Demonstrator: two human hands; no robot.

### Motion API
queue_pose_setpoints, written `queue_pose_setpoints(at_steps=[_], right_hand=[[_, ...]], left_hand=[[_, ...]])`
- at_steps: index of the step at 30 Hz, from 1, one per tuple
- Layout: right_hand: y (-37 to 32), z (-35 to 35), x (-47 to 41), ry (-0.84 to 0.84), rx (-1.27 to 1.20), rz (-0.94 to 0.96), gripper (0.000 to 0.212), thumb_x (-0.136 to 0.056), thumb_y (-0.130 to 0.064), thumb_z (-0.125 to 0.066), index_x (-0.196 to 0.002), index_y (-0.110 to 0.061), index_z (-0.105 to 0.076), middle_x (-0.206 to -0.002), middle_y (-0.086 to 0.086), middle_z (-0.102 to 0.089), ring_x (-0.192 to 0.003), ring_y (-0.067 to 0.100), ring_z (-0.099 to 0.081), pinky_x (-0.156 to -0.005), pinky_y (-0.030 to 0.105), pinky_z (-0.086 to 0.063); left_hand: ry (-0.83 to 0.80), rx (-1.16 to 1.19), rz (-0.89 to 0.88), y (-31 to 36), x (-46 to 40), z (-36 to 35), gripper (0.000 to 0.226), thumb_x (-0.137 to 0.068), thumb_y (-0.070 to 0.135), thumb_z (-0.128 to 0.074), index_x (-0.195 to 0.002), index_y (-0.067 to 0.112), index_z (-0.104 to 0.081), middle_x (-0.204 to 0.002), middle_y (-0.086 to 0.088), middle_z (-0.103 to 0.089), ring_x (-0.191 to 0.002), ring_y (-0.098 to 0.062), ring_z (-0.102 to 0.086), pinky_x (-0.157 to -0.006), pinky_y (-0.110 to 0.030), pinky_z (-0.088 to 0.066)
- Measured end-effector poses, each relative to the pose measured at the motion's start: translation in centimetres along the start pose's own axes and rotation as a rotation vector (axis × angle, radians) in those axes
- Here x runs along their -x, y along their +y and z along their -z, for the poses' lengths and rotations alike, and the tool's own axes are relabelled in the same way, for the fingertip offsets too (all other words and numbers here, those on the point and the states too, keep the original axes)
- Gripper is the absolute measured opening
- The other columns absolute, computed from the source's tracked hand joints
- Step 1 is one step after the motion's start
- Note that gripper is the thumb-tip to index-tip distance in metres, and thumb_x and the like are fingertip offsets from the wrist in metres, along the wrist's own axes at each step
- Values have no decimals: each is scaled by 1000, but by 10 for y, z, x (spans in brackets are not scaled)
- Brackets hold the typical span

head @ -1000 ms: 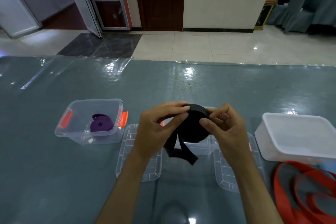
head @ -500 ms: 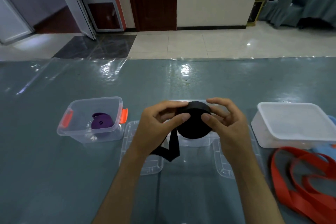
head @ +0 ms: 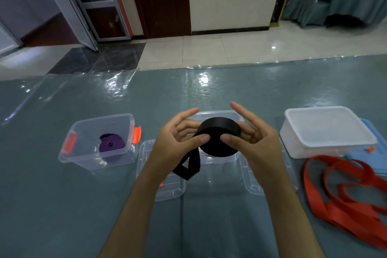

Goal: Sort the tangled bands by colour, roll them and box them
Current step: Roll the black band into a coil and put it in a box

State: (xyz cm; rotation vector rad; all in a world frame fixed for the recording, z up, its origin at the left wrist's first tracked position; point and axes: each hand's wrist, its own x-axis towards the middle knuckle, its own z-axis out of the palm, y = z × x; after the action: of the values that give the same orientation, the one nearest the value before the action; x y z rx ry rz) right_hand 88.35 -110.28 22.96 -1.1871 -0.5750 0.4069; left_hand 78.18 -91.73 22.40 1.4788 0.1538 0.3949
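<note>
Where the tiled floor (head: 209,50) ends, a grey-blue table (head: 62,205) under clear plastic begins. White tub (head: 326,132) at right, loose red bands (head: 345,192) before it. Left, a clear box (head: 98,138) holds a purple roll (head: 112,145). Centre, over another clear box (head: 217,115), left hand (head: 178,138) and right hand (head: 251,138) each pinch the black roll (head: 217,138), its tail hanging.

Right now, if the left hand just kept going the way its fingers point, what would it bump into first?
Probably the right hand. The left hand points its fingers up and rightward over the black roll, toward the right hand's raised fingertips; depth is unclear, so it might pass behind them.
</note>
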Motion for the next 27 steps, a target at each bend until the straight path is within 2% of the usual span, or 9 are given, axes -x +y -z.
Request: queue_pose_setpoints(at_steps=[3,6,8,10,13,15,17,22,27], right_hand=[[4,-2,6,53,-7,-15,56,-72,-12,-88,-126,-24,-75,-112,10,-81,-109,30,-77,-92,36,-63],[8,4,8,25,73,-74,46,-75,-13,-86,-120,-16,-75,-113,9,-80,-110,28,-76,-96,44,-62],[6,10,9,-22,125,-108,44,-82,-12,-85,-123,-18,-72,-113,8,-80,-108,29,-76,-92,42,-63],[1,15,11,-98,156,-129,48,-88,-18,-82,-133,-28,-68,-110,6,-81,-105,27,-78,-84,32,-64],[-8,24,10,-200,205,-146,48,-90,-28,-77,-135,-42,-69,-114,-2,-81,-111,14,-76,-91,26,-61],[-10,27,9,-213,221,-139,38,-88,-27,-76,-124,-38,-77,-116,-7,-80,-115,8,-73,-97,26,-59],[-9,26,9,-198,220,-110,32,-87,-24,-77,-116,-33,-81,-113,-6,-81,-113,5,-73,-92,20,-59],[0,20,9,-156,325,-13,21,-94,-27,-78,-112,-37,-81,-109,-7,-81,-104,12,-76,-83,20,-59],[1,23,7,-222,402,-4,32,-83,-21,-89,-107,-36,-75,-105,-5,-79,-98,18,-78,-76,23,-62]], left_hand=[[-77,-36,38,0,-5,4,36,-80,26,-88,-115,24,-78,-115,-3,-78,-116,-18,-73,-94,-21,-55],[-113,-93,84,0,-7,8,33,-77,28,-91,-108,21,-80,-110,-5,-79,-108,-22,-76,-90,-26,-59],[-122,-118,96,-2,-7,6,32,-78,25,-93,-108,21,-80,-104,-7,-80,-99,-23,-79,-84,-25,-60],[-125,-125,79,-5,-5,2,31,-80,21,-92,-108,20,-79,-102,-8,-81,-96,-23,-80,-82,-23,-60],[-128,-152,40,-7,-4,-2,33,-76,24,-91,-108,21,-80,-104,-6,-81,-100,-23,-78,-88,-24,-59],[-159,-173,39,-7,-4,0,33,-76,21,-92,-106,24,-79,-105,-4,-80,-102,-21,-78,-89,-24,-58],[-193,-192,50,-7,-2,2,32,-78,17,-91,-107,24,-79,-105,-4,-80,-102,-22,-78,-89,-25,-59],[-145,-168,37,-7,-2,2,36,-78,28,-90,-113,26,-78,-101,-2,-80,-96,-18,-78,-85,-21,-58],[-105,-211,-16,-12,0,2,51,-74,35,-93,-121,35,-72,-99,-1,-77,-93,-16,-76,-85,-23,-58]])
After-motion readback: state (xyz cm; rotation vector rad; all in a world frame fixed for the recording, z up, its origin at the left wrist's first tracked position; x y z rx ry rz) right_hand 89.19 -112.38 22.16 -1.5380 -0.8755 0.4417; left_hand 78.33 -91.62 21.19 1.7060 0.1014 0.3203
